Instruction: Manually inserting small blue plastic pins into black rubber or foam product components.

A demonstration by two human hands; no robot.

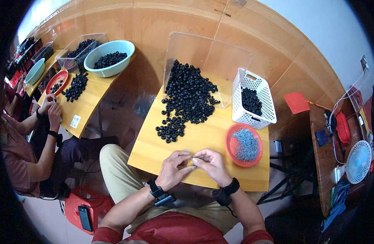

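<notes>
My left hand [174, 167] and my right hand [213, 164] meet over the near edge of the yellow wooden table [150, 152]. Thumbs and fingers of both are pinched together around something small, with a bit of dark edge showing; the fingers cover most of it. Beyond them, a heap of small black ring-shaped parts [191, 95] spills out of a clear plastic bin [207, 44] lying with its open side toward me. Right of my hands sits a red plate [231, 156] of small, thin silvery-blue pieces [246, 145]. Behind it stands a white perforated basket [266, 116] holding more black parts [251, 101].
At left, another person [36, 158] works at a second yellow table [87, 107] with a pale green basin [128, 59], a clear bin and a red plate. A red stool [75, 207] bears a phone [85, 218]. At right, a fan [358, 162] stands by a brown table [320, 158].
</notes>
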